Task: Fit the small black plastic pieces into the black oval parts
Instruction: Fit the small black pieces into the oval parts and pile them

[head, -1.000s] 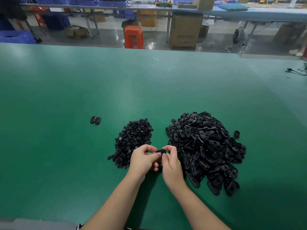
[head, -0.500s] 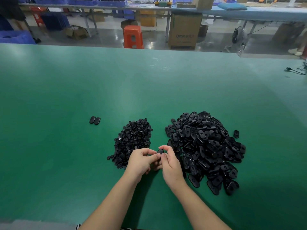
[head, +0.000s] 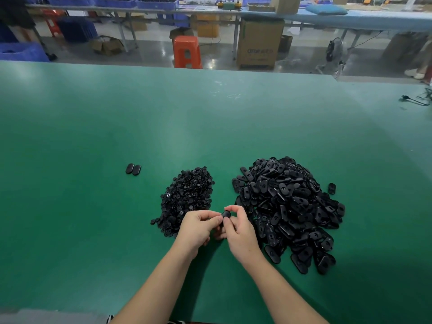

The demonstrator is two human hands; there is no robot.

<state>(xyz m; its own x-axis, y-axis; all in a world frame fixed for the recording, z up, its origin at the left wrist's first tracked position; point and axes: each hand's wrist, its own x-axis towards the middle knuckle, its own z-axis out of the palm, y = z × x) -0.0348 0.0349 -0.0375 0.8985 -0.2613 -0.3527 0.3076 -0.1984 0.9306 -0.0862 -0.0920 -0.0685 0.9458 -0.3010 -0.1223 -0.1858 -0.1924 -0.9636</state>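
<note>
Black finished ovals (head: 133, 169), only two, lie left of centre on the green bench (head: 93, 136). Next, the small-piece heap (head: 187, 197). My left hand (head: 198, 226) and right hand (head: 240, 232) pinch one oval part (head: 226, 214) together; rightward, a big oval pile (head: 287, 206) waits, so nearly everything remains.

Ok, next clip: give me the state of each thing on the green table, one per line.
Left hand: fingers pinching the held oval part.
Right hand: pinching the same part from above.
Held oval part: off the table, between both hands.
Small pieces pile: loose heap.
Oval parts pile: loose heap.
Two oval parts: lying side by side, apart from the piles.
</note>
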